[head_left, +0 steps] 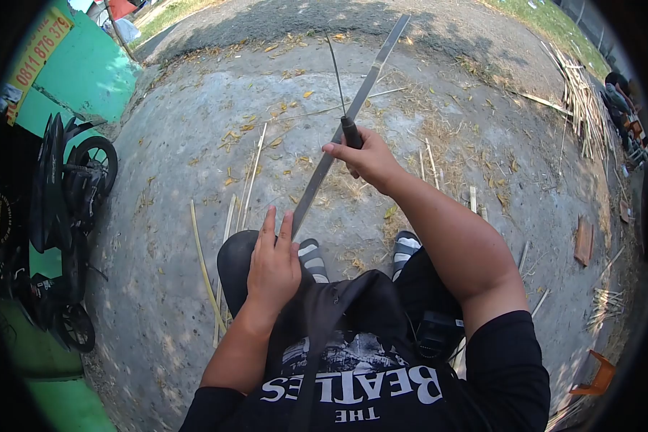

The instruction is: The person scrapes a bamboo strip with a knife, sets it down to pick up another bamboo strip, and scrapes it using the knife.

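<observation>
Bright daylight, dappled shadows, fisheye-curved edges, far right perhaps soft.

Runs diagonally as a long, narrow, flat gray strip (315, 189), straight and in one piece, with a pale raised band (376, 70) across the upper part, slanting from the far right down to a lower end just beside the fingertips of the left hand (273, 263). Includes also a knife (351, 134), gripped in the right hand (371, 157), with a thick black handle lying across the middle of the strip and a thin, dark, slightly curved blade (337, 72) pointing away, left of the strip's upper part and apart from it.
</observation>
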The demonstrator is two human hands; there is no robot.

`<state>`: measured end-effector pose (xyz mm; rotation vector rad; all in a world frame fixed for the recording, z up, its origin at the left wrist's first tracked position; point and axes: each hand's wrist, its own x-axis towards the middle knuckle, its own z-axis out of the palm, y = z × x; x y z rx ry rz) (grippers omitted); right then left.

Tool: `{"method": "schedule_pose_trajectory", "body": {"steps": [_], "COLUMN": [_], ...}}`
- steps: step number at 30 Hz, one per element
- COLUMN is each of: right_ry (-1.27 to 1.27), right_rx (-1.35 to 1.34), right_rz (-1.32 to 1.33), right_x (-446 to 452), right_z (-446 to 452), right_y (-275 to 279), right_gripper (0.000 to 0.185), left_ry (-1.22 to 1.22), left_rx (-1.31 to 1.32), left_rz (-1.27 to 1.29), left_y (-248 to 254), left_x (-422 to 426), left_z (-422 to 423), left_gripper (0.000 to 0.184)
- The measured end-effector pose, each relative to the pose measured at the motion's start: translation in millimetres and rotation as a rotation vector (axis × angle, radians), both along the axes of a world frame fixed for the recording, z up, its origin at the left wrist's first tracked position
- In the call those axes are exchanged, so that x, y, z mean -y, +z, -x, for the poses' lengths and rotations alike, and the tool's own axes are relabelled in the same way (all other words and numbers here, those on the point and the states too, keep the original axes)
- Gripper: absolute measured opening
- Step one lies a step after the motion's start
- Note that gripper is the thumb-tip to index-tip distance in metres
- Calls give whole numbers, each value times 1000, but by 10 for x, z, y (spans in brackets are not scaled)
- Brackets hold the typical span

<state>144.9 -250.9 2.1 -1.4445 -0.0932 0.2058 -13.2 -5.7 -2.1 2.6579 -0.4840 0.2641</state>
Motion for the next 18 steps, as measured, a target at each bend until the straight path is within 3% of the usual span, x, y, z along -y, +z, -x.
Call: {"method": "schedule_pose_trajectory", "body": {"steps": [7, 10, 18], "right_ry": [47, 33, 98], "right_rx": [18, 32, 84], "right_rz": [-11, 15, 36], "right_x": [-54, -54, 115], "right_z": [-8, -1, -22], "right_y": [34, 40, 87], "right_gripper": [37, 37, 37], "left_ry": [18, 115, 43], "left_rx": [-39, -108, -477], "left_rz": [36, 196, 442], "left_y": [54, 29, 141], "left_x": [-50, -25, -162], "left_z": [32, 61, -83], "left_gripper": [59, 56, 52]}}
